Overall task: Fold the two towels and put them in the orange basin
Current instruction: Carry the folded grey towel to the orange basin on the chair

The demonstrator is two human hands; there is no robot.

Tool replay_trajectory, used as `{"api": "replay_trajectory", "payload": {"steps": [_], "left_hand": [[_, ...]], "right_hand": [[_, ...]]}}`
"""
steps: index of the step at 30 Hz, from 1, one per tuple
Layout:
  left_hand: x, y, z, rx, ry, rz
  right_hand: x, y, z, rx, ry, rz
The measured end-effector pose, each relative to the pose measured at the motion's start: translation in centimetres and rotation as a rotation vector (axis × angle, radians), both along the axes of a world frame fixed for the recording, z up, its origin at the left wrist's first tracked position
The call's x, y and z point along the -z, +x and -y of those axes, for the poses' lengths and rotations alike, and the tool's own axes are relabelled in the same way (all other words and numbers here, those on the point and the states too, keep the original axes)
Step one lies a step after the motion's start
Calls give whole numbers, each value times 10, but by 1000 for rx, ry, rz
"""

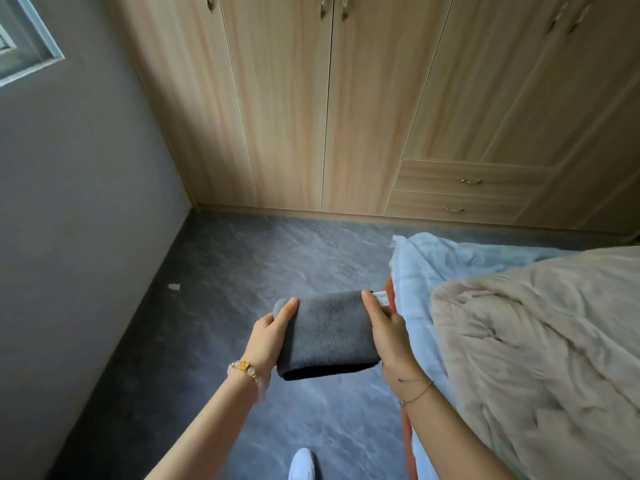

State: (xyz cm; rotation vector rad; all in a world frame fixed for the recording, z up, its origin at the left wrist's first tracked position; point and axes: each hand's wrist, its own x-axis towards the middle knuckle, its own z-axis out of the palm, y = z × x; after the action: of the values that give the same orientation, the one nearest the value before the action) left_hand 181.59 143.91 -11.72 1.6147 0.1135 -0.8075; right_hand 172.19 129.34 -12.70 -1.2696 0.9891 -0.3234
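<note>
Ahead of you stands a wooden wardrobe (311, 116) with two drawers (471, 181) low on its right. A grey wall (79, 202) runs along your left. A white scrap (174, 287) lies on the dark floor (242, 265). On your right, a beige blanket (536, 341) lies on a pale blue sheet (426, 265).

I count one grey towel (327, 332), folded, at the centre of the frame, with one white label (381, 298) at its upper right corner. Hands holding it: two, one left hand (268, 337) and one right hand (388, 332). Bracelets: two, one beaded bracelet (247, 370) and one thin chain (415, 388). Bottom edge: one white shoe (302, 462). Drawers at middle right: two, an upper drawer (471, 176) and a lower drawer (453, 205). Right side: one beige quilt (536, 358), one pale blue sheet (433, 265). Upper left: one window (24, 39). Left of centre: one white scrap (174, 287).
</note>
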Motion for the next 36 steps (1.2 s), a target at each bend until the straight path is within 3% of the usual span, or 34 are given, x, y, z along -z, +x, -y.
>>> {"api": "replay_trajectory", "payload": {"steps": [7,21,36], "left_hand": [[-14,98,68,59,-27,30],[-20,267,248,65,-17,20],[-17,375,390,174,-16,-63]], "right_hand": [[-9,82,66,29,47,81],[-21,238,246,-22,88,58],[-21,331,373,8,99,42]]}}
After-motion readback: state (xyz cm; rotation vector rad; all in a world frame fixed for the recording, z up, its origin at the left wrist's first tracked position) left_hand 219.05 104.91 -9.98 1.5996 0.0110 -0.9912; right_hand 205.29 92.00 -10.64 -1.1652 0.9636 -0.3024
